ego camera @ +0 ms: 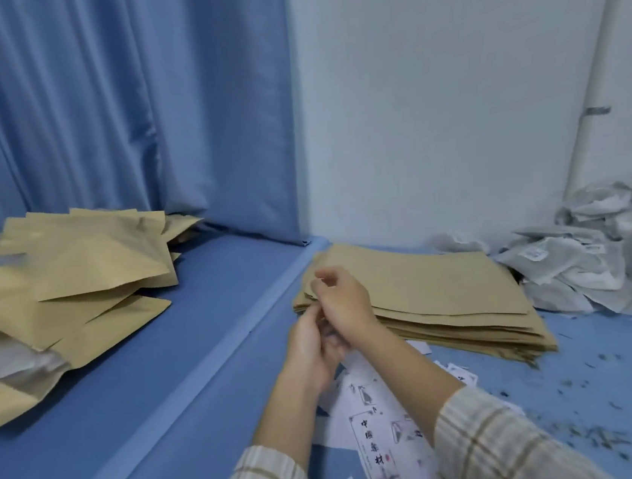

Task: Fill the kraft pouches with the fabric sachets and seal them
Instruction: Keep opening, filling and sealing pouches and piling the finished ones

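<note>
Both hands meet at the near left corner of the stack of flat kraft pouches (431, 297) on the blue tabletop (162, 359): the right hand (343, 299) lies over that corner with fingers curled, the left hand (310, 344) just below it with fingers curled up toward the same edge. Whether either actually pinches a pouch cannot be told. The heap of fabric sachets (599, 246) lies right of the stack, filled pouches (74, 274) are piled well to the left, and printed labels (380, 440) lie beneath the forearms.
</note>
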`<state>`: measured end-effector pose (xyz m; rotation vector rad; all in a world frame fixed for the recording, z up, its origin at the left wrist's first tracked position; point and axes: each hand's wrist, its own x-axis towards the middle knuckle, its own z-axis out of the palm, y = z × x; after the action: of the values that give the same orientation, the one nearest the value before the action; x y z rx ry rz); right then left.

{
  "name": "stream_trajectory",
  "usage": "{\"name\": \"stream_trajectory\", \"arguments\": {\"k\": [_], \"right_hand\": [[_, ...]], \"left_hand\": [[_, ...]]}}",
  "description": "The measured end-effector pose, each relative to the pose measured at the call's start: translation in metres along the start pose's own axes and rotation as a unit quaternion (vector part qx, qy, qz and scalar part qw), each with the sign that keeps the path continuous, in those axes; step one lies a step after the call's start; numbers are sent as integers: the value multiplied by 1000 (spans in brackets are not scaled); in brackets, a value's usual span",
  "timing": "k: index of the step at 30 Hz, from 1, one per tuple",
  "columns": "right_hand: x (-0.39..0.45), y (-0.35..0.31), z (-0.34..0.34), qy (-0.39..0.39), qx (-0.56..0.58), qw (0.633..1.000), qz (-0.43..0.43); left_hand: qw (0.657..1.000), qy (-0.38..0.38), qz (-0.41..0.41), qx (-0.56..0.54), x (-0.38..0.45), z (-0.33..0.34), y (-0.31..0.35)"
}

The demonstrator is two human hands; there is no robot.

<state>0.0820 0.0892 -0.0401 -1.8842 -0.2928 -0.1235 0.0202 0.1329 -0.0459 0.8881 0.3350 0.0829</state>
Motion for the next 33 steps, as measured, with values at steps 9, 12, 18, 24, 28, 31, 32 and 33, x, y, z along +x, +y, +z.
{"name": "stream_trajectory", "arguments": {"k": [9, 12, 18, 24, 28, 31, 32, 33], "right_hand": [[13, 62, -54, -78, -501, 862, 5], [-7, 71, -61, -36, -536, 841, -68], [-60, 66, -96, 133, -372, 836, -380], [-101, 35, -112, 65, -339, 869, -354], [-131, 11, -123, -100, -127, 976, -148], [-155, -17, -143, -82, 248, 965, -34], [-162, -21, -153, -74, 323, 943, -31], [-170, -25, -163, -62, 353, 933, -37]], "left_hand": [[998, 22, -46, 40, 5, 6, -22], [997, 34, -44, 55, 2, 5, -32], [999, -13, -27, 34, -13, 11, -31], [993, 26, 88, 71, -50, 30, -31], [857, 63, 313, 405, -87, 31, -35], [686, 30, 465, 559, -123, 35, -34], [604, 40, 525, 598, -130, 36, -37], [525, 61, 576, 623, -137, 39, -42]]}}
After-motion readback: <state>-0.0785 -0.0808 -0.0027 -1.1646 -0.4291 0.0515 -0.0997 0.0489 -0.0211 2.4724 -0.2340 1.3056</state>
